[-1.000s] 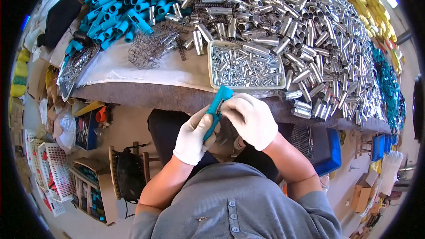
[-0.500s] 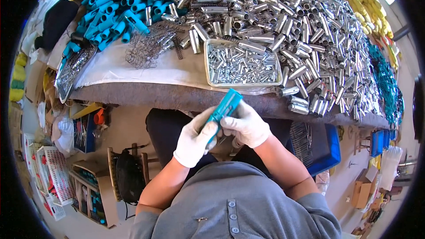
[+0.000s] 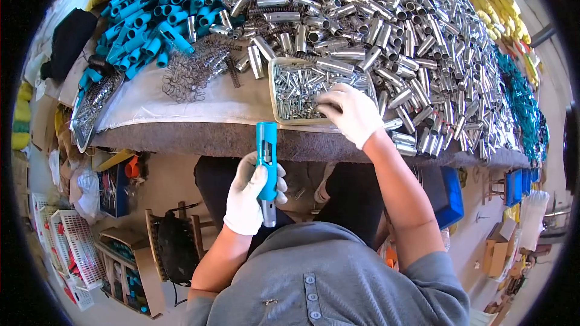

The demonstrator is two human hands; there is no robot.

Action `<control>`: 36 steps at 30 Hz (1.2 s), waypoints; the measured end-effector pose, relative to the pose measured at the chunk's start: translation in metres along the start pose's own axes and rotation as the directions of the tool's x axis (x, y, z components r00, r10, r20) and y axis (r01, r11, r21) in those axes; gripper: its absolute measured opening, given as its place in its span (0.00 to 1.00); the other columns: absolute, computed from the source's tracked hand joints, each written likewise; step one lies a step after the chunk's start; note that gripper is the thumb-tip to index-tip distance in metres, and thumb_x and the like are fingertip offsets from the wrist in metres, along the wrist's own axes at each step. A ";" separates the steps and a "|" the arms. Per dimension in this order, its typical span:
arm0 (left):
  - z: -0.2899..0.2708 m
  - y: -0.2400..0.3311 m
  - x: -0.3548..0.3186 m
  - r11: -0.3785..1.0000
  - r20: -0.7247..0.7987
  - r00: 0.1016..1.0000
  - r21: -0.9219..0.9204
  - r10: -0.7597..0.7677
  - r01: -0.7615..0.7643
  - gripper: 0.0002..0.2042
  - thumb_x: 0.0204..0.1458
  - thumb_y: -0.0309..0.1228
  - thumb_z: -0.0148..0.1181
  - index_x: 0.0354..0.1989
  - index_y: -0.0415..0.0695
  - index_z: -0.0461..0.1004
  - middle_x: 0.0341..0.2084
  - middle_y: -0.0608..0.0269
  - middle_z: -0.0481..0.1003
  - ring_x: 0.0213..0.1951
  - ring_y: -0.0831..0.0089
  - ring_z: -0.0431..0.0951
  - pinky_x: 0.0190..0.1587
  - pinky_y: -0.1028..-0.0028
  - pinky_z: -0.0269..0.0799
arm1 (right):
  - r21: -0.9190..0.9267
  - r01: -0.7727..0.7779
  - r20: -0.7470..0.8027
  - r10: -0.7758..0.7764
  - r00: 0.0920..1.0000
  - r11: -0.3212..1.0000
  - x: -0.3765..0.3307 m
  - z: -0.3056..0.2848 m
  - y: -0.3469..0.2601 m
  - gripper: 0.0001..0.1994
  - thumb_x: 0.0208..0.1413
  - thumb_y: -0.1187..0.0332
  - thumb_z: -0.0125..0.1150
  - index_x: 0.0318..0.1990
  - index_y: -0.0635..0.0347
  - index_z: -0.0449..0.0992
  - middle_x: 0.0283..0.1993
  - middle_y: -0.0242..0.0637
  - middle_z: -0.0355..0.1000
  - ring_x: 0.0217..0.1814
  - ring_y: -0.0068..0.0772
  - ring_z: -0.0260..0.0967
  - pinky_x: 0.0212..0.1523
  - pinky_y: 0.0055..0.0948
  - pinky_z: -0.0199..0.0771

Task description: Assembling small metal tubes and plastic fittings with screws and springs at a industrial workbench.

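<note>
My left hand (image 3: 246, 196), in a white glove, is wrapped round a teal plastic tube (image 3: 266, 172). The tube stands nearly upright in front of my lap, with a slot in its side and a bare metal end below. Inside the slot some metal shows. Over the right part of a pale tray (image 3: 273, 93) is my gloved right hand (image 3: 355, 113), fingers bent down and drawn together at the small metal pins (image 3: 296, 87) in it. Whatever its fingertips hold is hidden.
Behind and right of the tray rises a big heap of shiny metal tubes (image 3: 417, 42). More teal tubes (image 3: 139, 21) lie at the back left, with a tangle of wire springs (image 3: 190, 72) nearer. The table's padded front edge (image 3: 181, 139) runs above my knees. Blue crate (image 3: 450, 196) at lower right.
My right hand has let go of the teal tube and moved forward and right to the tray. My left hand has shifted slightly left and turned the tube more upright.
</note>
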State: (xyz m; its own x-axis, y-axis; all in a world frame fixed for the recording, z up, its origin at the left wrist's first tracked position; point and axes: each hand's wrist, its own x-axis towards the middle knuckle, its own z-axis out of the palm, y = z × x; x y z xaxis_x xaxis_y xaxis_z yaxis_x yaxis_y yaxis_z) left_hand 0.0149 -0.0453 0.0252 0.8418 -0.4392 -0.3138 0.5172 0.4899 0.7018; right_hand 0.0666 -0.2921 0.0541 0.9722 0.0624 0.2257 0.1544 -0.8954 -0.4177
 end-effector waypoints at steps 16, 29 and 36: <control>0.002 -0.001 0.016 0.886 0.100 0.952 -0.349 -0.289 0.305 0.15 0.61 0.41 0.44 0.46 0.43 0.67 0.32 0.58 0.73 0.29 0.70 0.73 0.28 0.71 0.72 | -0.064 -0.042 0.170 0.052 0.984 0.997 0.025 -0.001 -0.008 0.07 0.46 0.62 0.62 0.28 0.55 0.79 0.30 0.38 0.72 0.37 0.41 0.71 0.38 0.35 0.69; 0.004 0.000 0.019 0.864 0.217 0.953 -0.415 -0.210 0.284 0.15 0.62 0.43 0.42 0.46 0.45 0.66 0.34 0.59 0.73 0.30 0.71 0.74 0.32 0.72 0.72 | 0.066 -0.041 -0.299 0.059 0.953 0.997 0.003 0.012 0.003 0.06 0.50 0.66 0.62 0.33 0.55 0.76 0.34 0.35 0.73 0.35 0.35 0.72 0.37 0.29 0.71; 0.009 -0.004 0.022 0.938 0.154 0.977 -0.291 -0.149 0.189 0.16 0.61 0.43 0.44 0.48 0.44 0.65 0.33 0.60 0.73 0.29 0.72 0.74 0.31 0.71 0.74 | 0.576 -0.222 0.099 0.203 0.974 0.787 -0.022 -0.016 -0.048 0.06 0.46 0.78 0.65 0.32 0.64 0.76 0.28 0.30 0.75 0.28 0.15 0.68 0.32 0.17 0.70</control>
State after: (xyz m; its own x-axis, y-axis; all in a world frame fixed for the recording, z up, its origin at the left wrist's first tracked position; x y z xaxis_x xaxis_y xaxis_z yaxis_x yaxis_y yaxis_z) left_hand 0.0302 -0.0635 0.0216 0.7217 -0.6176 -0.3126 0.6888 0.5956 0.4133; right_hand 0.0349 -0.2578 0.0833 0.9959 -0.0771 0.0480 0.0067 -0.4645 -0.8855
